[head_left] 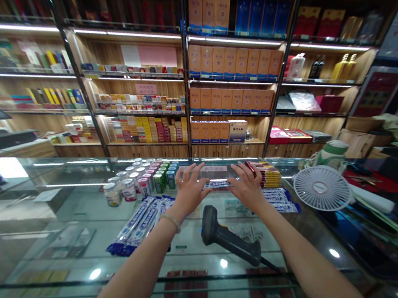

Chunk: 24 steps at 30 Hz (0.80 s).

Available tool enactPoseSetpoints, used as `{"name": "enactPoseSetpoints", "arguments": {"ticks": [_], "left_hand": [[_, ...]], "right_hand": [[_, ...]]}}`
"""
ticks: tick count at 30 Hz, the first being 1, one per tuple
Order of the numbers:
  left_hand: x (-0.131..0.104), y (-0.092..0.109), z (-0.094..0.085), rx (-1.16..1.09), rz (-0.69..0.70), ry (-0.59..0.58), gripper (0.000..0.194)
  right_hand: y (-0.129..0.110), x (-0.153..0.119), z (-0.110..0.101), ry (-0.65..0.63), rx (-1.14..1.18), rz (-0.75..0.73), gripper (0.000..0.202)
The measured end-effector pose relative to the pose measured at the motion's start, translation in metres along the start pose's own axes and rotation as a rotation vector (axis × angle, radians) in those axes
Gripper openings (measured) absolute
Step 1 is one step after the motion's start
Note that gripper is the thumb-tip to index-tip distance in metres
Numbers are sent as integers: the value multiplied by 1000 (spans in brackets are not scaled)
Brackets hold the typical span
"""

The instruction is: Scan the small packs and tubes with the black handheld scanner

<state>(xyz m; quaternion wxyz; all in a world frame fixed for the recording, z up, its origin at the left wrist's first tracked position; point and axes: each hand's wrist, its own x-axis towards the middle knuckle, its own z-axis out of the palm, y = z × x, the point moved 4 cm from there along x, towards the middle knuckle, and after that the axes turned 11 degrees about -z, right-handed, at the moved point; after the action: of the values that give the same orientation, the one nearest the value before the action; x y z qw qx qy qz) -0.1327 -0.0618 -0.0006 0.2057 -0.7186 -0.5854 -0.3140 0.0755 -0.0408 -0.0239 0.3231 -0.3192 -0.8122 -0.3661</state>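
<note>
My left hand (190,189) and my right hand (248,189) are raised over the glass counter, facing each other. A narrow blue-and-white stick packet (219,184) runs between them, its ends at my thumbs and its fingertip side partly hidden. Left of my left wrist lie several long blue-and-white stick packets (141,222), side by side. Similar packets (280,200) lie beyond my right forearm, near a stack of yellow and dark red packs (269,174) beside my right fingers. Below my hands, a black handheld barcode scanner (227,236) lies on the glass.
Rows of small jars and tubs (129,189) stand left of my left hand. A white round fan (322,188) and a green-and-white bottle (332,154) stand at the right. The scanner's cable runs under my right forearm. Shelves with orange boxes (225,101) rise behind the glass counter (84,212).
</note>
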Motion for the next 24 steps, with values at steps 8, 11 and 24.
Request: {"name": "enactPoseSetpoints", "arguments": {"ticks": [8,11,24], "left_hand": [[-2,3,-2,-27,7,11,19],[-3,3,-6,-26,4,49,25],[-10,-4,2,21,35,133,22]], "right_hand": [[-2,4,-10,67,4,37,12],[-1,5,-11,30,62,99,15],[1,3,-8,-28,284,214,24]]}}
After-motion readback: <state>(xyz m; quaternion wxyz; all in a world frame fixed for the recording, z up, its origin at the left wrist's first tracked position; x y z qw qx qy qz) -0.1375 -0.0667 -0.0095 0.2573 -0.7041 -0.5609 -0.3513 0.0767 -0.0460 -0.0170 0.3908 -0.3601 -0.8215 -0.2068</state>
